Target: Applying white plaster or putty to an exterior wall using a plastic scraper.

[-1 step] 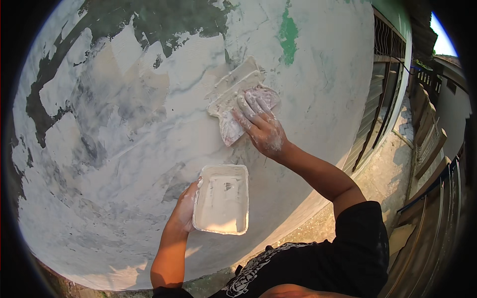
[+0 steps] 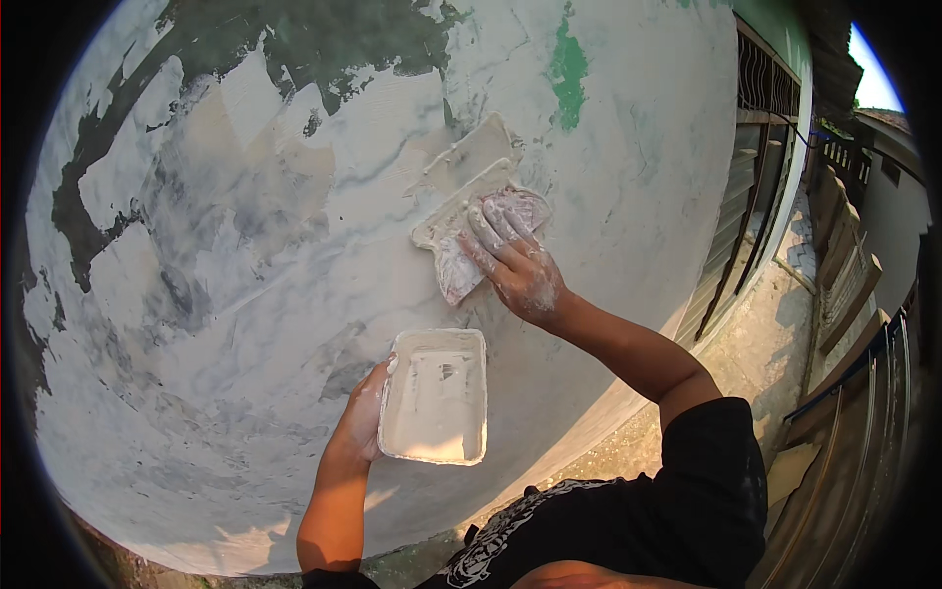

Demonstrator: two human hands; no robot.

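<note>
My right hand [image 2: 522,267], smeared with white putty, presses a wide putty-coated putty scraper [image 2: 457,272] against the wall [image 2: 628,177]. Its fingers lie over the scraper's back, and the blade edge carries a thick ridge of putty. A fresh wet patch of putty [image 2: 471,157] lies just above that edge. Lower down, my left hand [image 2: 368,410] grips a shallow rectangular putty tray [image 2: 483,393] by its left side, thumb at the rim. Pale putty coats the tray's inside, with a small dark spot on the bottom; the left fingers are mostly hidden behind it.
Dark green bare areas [image 2: 392,39] and a bright green patch [image 2: 569,69] show through the wall's white coat. At right are a barred window [image 2: 767,74], a sunlit concrete path [image 2: 760,353] and leaning wooden boards [image 2: 854,304].
My right hand's scraper has slid slightly down the wall, leaving more of the smoothed putty showing above its edge. The tray in my left hand has shifted a little to the left.
</note>
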